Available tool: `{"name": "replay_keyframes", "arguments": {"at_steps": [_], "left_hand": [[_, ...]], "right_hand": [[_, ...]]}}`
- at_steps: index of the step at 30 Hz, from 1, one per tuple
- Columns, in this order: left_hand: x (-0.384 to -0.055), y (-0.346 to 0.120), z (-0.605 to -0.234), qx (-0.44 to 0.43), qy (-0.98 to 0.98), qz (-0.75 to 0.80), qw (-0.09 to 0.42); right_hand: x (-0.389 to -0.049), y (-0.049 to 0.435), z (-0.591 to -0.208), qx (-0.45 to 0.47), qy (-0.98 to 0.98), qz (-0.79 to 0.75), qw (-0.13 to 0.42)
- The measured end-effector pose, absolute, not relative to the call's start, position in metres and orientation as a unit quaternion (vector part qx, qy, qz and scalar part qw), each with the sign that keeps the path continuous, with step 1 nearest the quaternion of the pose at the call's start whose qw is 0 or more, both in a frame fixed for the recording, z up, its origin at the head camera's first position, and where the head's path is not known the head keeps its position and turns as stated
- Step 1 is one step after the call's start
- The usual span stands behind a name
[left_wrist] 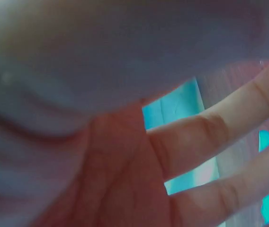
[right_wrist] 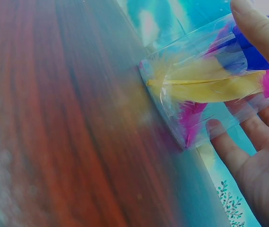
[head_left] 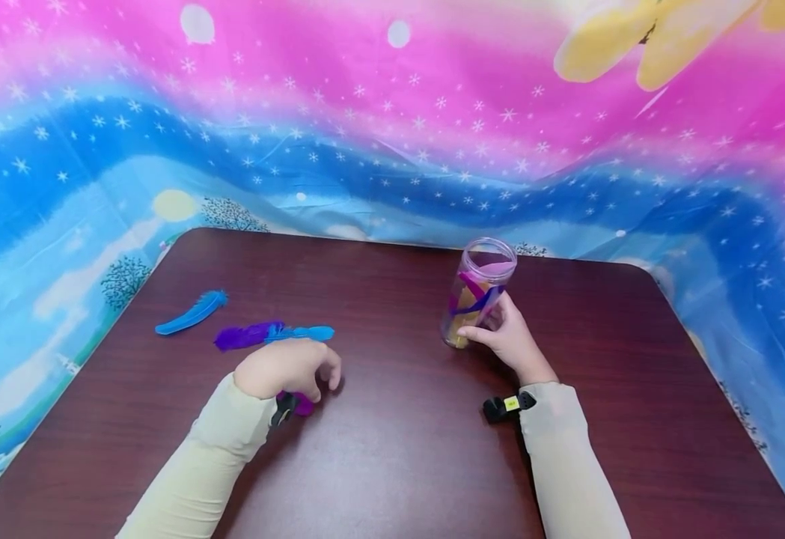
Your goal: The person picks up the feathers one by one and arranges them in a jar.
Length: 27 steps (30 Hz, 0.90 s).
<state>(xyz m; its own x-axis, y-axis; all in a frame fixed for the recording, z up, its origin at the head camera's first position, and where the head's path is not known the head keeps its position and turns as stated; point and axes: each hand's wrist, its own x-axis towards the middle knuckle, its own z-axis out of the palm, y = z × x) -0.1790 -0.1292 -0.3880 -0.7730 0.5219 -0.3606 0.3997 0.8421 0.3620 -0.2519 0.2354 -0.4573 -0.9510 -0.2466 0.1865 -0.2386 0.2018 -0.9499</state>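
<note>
My right hand (head_left: pixel 509 337) grips the lower part of a clear jar (head_left: pixel 483 258), thumb on one side and fingers round the other. The jar stands slightly tilted and has no lid on its mouth. Yellow (right_wrist: pixel 205 80), pink and blue feathers show through its wall in the right wrist view. My left hand (head_left: pixel 287 367) is over the table with fingers loosely bent. In the left wrist view, fingers (left_wrist: pixel 191 142) are spread with nothing seen between them. Just beyond it lie a purple feather (head_left: pixel 247 336) and a blue feather (head_left: pixel 307 333). A magenta-purple piece (head_left: pixel 304 405) shows under the left wrist, mostly hidden.
Another blue feather (head_left: pixel 192 314) lies apart at the left of the dark brown table (head_left: pixel 392 464). Behind the table hangs a pink and blue patterned cloth (head_left: pixel 365 112). A black wrist device (head_left: pixel 506 406) sits at my right cuff.
</note>
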Motion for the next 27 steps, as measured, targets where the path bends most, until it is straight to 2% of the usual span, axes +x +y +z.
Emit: {"name": "replay_keyframes", "arguments": {"at_steps": [9, 27], "left_hand": [[-0.1745, -0.1259, -0.387, 0.217, 0.936, 0.095, 0.258], [-0.1718, -0.1238, -0.3877, 0.19, 0.939, 0.083, 0.276]], "right_hand": [[-0.2526, 0.2364, -0.4593, -0.158, 0.774, -0.613, 0.004], [-0.2516, 0.2362, -0.4573, -0.152, 0.775, -0.613, 0.007]]}}
